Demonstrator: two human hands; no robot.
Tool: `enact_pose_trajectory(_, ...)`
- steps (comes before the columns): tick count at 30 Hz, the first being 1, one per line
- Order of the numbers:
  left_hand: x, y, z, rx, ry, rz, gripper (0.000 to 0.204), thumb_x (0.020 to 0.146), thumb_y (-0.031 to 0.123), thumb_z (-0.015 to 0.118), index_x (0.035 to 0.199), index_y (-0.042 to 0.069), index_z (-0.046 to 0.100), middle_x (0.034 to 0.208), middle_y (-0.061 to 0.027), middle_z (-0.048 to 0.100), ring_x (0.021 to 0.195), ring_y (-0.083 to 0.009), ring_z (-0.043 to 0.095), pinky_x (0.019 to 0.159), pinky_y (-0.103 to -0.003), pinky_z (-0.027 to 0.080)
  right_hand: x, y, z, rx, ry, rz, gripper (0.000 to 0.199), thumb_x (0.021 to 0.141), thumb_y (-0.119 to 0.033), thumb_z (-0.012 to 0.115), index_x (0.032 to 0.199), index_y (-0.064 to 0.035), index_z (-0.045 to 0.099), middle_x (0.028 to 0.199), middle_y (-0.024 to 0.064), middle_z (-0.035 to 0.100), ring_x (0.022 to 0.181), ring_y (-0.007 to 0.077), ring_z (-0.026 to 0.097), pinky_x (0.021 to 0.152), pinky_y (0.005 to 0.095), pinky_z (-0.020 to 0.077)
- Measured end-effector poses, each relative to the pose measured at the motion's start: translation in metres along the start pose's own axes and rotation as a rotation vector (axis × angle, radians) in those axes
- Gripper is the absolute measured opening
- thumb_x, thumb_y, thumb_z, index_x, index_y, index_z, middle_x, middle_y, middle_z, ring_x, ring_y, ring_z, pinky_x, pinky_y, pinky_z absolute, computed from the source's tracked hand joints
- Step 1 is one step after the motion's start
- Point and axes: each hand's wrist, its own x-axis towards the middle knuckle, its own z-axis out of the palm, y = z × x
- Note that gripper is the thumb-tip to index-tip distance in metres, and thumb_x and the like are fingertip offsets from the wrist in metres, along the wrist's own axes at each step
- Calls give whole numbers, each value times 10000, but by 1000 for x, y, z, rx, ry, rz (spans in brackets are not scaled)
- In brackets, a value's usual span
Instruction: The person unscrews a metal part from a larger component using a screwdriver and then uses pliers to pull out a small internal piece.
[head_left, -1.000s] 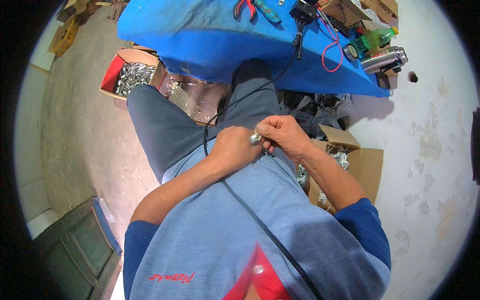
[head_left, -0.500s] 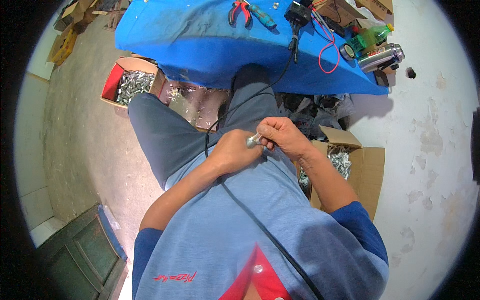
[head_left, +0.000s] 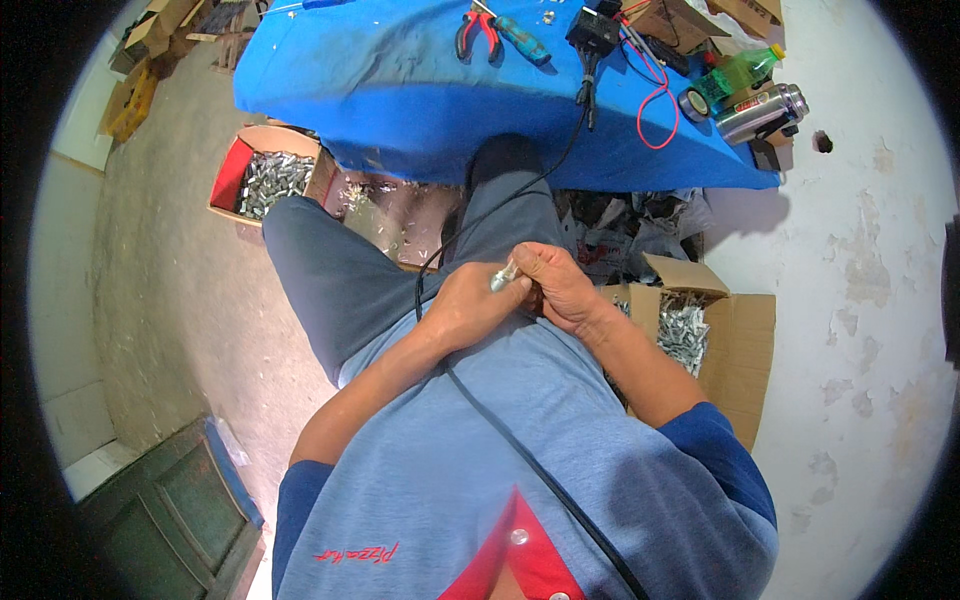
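Close together over my lap, both hands work on one small shiny metal piece. It looks short and cylindrical, with a pale narrow part toward its upper end. My left hand is closed around its lower side, thumb and fingers bent. Thumb and forefinger of my right hand pinch the upper end, where the pale part shows. The remaining right fingers are curled in and partly hidden behind the left hand. What lies inside the left palm cannot be seen.
On the left floor stands an open box of metal cylinders. At my right, a cardboard box holds silvery pieces. Pliers, a screwdriver, a thermos and a green bottle lie on the blue-covered table. A black cable crosses my body.
The metal piece has tilted, so more of its side shows instead of its rounded grey end. My right fingers have drawn closer to the left hand.
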Motion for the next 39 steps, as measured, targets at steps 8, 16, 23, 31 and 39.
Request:
enact_pose_trajectory(8, 4, -9, 5, -96, 26, 8, 379, 903, 331, 592, 846, -32, 684, 753, -180, 690, 705, -281, 675, 674, -400, 498, -1, 9, 8, 12, 86, -78, 295, 1015, -346, 527, 884, -95, 612, 765, -20, 583, 646, 73, 508, 581, 230, 408)
enact_pose_trajectory(16, 3, 2, 4, -88, 39, -34, 397, 903, 338, 605, 829, -46, 678, 740, -182, 686, 702, -258, 678, 660, -389, 497, -3, 10, 11, -63, 131, -170, 267, 1024, -276, 497, 875, -85, 610, 765, -27, 577, 651, 61, 508, 582, 232, 417)
enact_pose_trajectory(23, 0, 12, 0, -61, 59, -90, 456, 884, 385, 628, 852, -67, 681, 728, -128, 687, 710, -157, 645, 641, -348, 498, 7, 18, 13, -83, 207, -173, 261, 1016, -289, 533, 872, -86, 615, 755, -38, 565, 644, 48, 491, 577, 229, 406)
enact_pose_trajectory(31, 6, 4, 3, -142, 58, -59, 479, 964, 421, 603, 824, -31, 678, 677, -5, 592, 607, -67, 485, 536, -250, 384, 9, 16, 13, -87, 217, -228, 281, 1020, -282, 502, 858, -87, 624, 708, -35, 552, 598, 54, 470, 537, 231, 381)
enact_pose_trajectory(39, 7, 3, 1, -114, 116, -58, 482, 943, 402, 587, 745, -37, 612, 597, -34, 538, 601, -101, 478, 546, -345, 404, 27, -44, -2, -710, 304, -432, 258, 940, -258, 634, 820, -30, 649, 706, 52, 629, 645, 129, 569, 586, 292, 454)
